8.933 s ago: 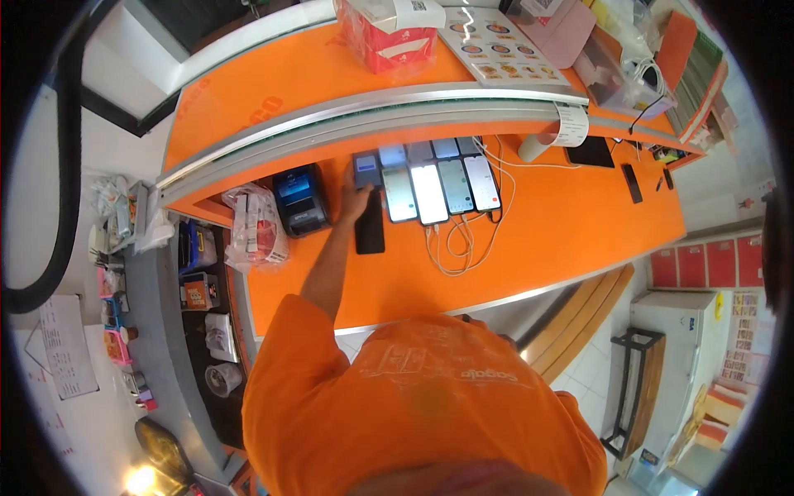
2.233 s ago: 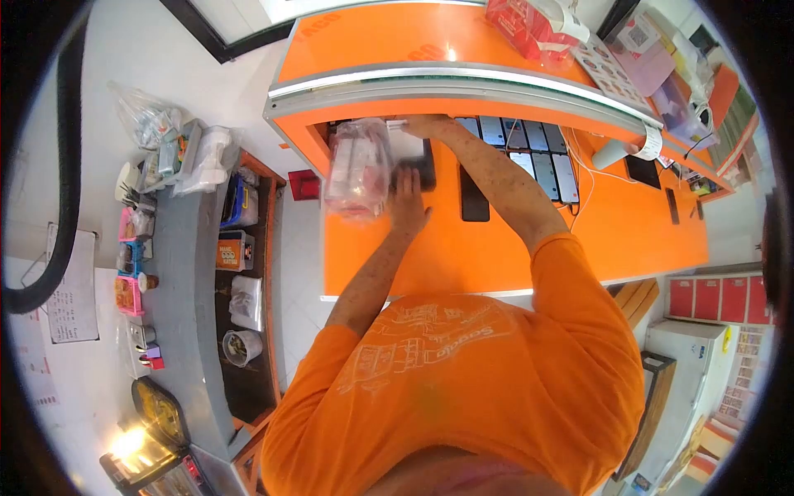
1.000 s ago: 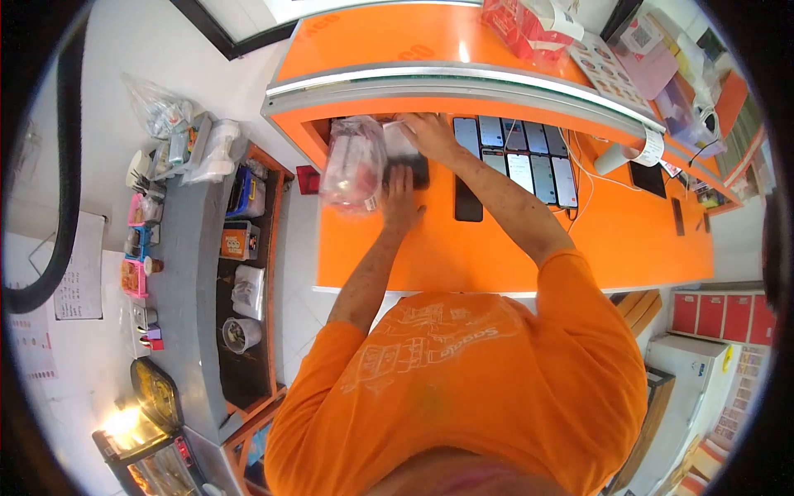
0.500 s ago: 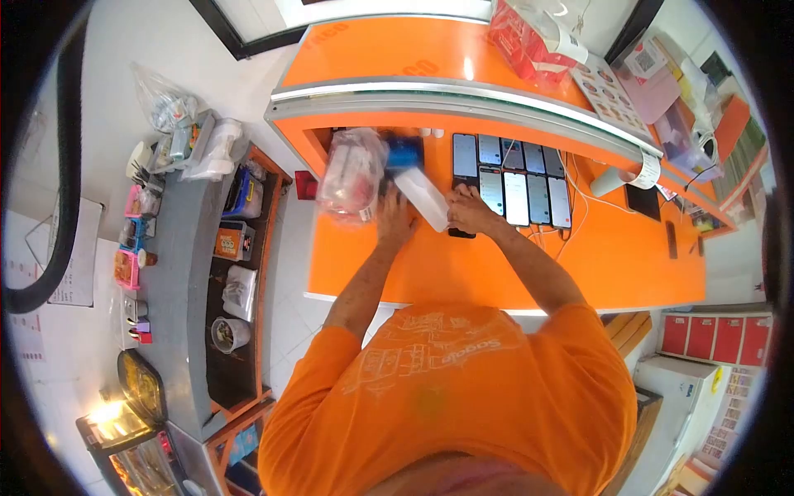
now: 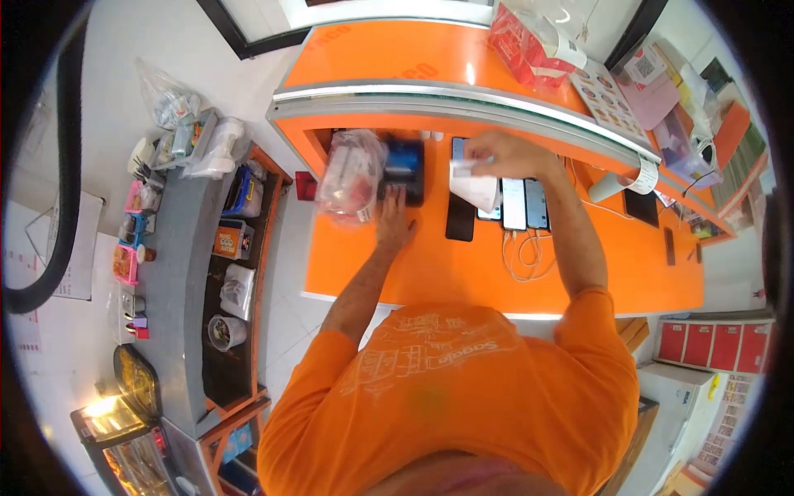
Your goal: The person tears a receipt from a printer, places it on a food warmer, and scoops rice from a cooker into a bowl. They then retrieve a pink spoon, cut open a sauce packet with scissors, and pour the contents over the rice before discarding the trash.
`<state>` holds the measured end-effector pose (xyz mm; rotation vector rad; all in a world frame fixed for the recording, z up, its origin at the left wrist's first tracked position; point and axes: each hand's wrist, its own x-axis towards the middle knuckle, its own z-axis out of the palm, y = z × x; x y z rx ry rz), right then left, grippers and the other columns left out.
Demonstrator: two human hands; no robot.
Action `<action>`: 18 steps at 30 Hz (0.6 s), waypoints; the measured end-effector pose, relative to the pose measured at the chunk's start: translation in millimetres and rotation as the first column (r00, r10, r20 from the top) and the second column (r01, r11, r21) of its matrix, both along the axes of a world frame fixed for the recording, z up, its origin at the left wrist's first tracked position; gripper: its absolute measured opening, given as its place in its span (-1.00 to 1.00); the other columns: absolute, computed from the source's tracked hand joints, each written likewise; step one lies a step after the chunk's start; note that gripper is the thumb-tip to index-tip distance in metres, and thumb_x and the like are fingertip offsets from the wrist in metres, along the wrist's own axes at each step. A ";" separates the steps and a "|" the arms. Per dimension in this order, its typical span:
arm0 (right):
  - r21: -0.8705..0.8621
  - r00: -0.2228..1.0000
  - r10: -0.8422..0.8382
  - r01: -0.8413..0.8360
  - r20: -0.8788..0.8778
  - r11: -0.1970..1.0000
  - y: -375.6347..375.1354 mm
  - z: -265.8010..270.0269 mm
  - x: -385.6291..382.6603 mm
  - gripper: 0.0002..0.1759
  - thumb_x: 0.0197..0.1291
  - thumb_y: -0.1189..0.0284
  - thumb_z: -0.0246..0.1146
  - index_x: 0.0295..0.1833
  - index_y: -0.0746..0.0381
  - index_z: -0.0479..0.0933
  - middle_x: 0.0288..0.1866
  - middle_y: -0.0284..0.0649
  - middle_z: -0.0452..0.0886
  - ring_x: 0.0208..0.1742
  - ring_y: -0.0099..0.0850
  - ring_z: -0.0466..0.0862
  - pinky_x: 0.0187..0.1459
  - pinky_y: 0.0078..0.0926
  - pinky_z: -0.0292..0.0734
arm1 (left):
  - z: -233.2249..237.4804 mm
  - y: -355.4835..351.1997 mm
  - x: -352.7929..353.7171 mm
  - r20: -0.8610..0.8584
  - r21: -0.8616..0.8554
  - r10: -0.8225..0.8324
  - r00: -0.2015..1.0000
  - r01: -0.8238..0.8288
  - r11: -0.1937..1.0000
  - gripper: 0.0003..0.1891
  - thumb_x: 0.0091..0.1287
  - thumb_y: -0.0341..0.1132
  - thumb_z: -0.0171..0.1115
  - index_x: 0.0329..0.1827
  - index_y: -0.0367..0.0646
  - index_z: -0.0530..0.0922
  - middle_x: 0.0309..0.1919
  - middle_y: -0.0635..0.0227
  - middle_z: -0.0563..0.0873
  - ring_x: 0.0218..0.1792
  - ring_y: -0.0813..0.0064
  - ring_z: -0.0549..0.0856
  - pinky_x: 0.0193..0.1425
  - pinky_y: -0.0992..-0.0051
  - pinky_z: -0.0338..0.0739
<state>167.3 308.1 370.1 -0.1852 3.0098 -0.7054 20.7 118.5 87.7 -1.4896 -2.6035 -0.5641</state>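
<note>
My right hand [image 5: 514,155] is raised over the rows of phones, its fingers pinched on a white paper slip [image 5: 478,192]. The slip is blurred and covers part of the phones on the left. My left hand [image 5: 395,223] lies with fingers stretched out, fingertips at the lower edge of a black device with a blue screen [image 5: 404,157]. A dark phone [image 5: 460,218] rests on the orange counter [image 5: 430,273] between my hands. Phones with lit screens [image 5: 514,205] lie side by side, partly hidden by my right hand and forearm.
A clear plastic bag with contents [image 5: 351,178] stands left of the device. White cables [image 5: 529,256] curl below the phones. A raised orange shelf [image 5: 380,62] runs along the back. A paper roll [image 5: 608,183] and a dark tablet [image 5: 641,207] are at right.
My right hand has moved up and to the right, carrying the slip away from the device and over the phones. My left hand has stayed nearly in place.
</note>
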 end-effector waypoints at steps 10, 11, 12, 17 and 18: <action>-0.067 0.789 -0.401 0.420 -0.466 0.905 51.3 10.7 -39.9 -0.67 0.05 0.47 0.27 -0.02 0.25 0.55 -0.32 -0.10 0.61 -0.24 -0.23 0.63 -0.12 -0.30 0.52 | -1.5 0.4 0.5 0.055 0.035 0.016 0.998 -0.018 0.999 -0.09 0.14 -0.08 0.32 0.49 -0.16 0.01 0.44 0.12 0.13 0.49 0.19 0.04 0.52 0.13 -0.05; -0.092 0.774 -0.459 0.469 -0.436 0.878 44.9 10.4 -39.0 -0.65 0.05 0.47 0.29 0.02 0.22 0.55 -0.28 -0.12 0.61 -0.18 -0.21 0.61 -0.06 -0.28 0.51 | -1.1 -0.2 0.2 0.065 0.031 0.013 0.998 -0.015 0.999 -0.08 0.15 -0.08 0.32 0.49 -0.16 0.01 0.44 0.13 0.13 0.50 0.19 0.03 0.52 0.14 -0.06; -0.086 0.775 -0.457 0.469 -0.437 0.879 37.7 7.1 -37.2 -0.65 0.05 0.47 0.29 0.02 0.22 0.55 -0.28 -0.12 0.61 -0.18 -0.21 0.61 -0.06 -0.28 0.51 | 0.1 -0.7 -0.2 0.076 0.028 0.012 0.997 -0.014 1.000 -0.08 0.15 -0.09 0.32 0.49 -0.17 0.00 0.44 0.14 0.14 0.50 0.19 0.02 0.53 0.14 -0.07; 0.229 0.572 -0.186 0.575 -0.799 0.786 14.6 -30.4 -18.0 -0.78 0.10 0.46 0.28 -0.10 0.16 0.62 -0.11 -0.25 0.57 0.01 -0.23 0.49 0.00 -0.27 0.40 | 0.9 -3.0 -0.7 0.070 0.019 0.002 0.998 -0.003 1.000 -0.07 0.16 -0.06 0.30 0.52 -0.10 -0.04 0.44 0.19 0.15 0.51 0.20 0.01 0.53 0.15 -0.07; 0.209 0.568 -0.176 0.548 -0.804 0.810 12.1 -33.6 -14.9 -0.80 0.10 0.48 0.27 -0.12 0.16 0.63 -0.11 -0.26 0.57 0.01 -0.24 0.50 -0.02 -0.27 0.40 | -2.1 -1.8 -1.2 0.069 0.023 -0.002 0.998 0.000 1.000 -0.05 0.15 -0.07 0.32 0.52 -0.10 -0.05 0.44 0.18 0.14 0.51 0.19 0.00 0.53 0.15 -0.07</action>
